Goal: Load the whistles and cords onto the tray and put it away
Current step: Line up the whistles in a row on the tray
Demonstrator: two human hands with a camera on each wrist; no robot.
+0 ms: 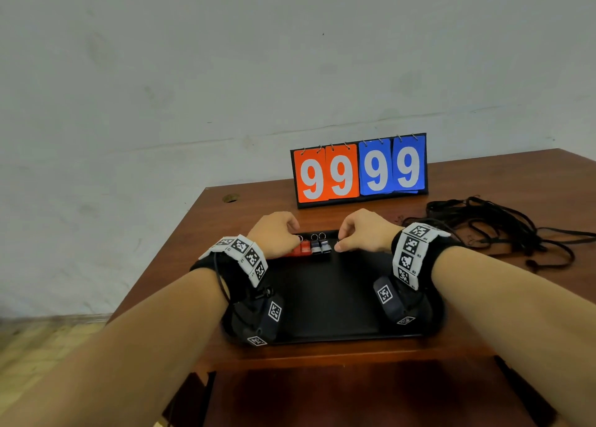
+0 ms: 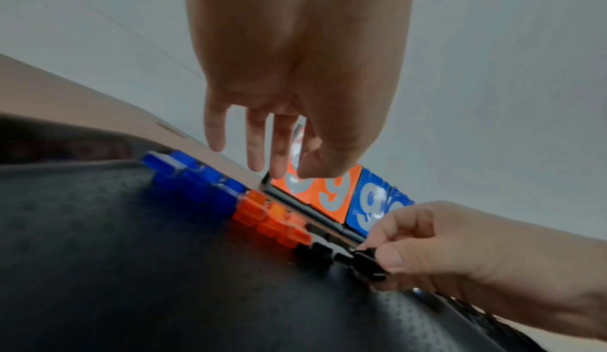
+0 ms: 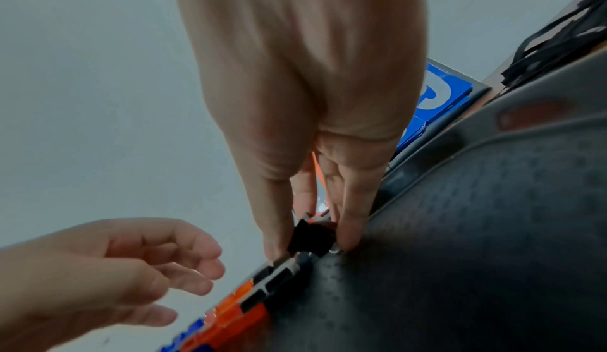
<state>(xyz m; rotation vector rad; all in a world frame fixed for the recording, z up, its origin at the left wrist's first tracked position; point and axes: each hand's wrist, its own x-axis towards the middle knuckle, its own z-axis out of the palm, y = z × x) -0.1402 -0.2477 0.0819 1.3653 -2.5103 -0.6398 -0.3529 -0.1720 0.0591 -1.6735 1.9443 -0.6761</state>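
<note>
Right hand [image 3: 295, 98] pinches a black whistle [image 3: 312, 237] to extend the packed row along the tray [image 1: 325, 297] far edge; left hand [image 2: 295, 72] hovers slack, holding nothing, cords [image 1: 503, 226] waiting on counter [image 1: 200, 233].

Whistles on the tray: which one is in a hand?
The black whistle at the right end of the row, pinched by the right hand. The blue, orange and other black whistles lie untouched.

You have free room on the tray [image 1: 325, 297] near side; whistles [image 1: 311, 247] line its far rim, scoreboard [image 1: 359, 170] behind, cords [image 1: 496, 230] at right.
</note>
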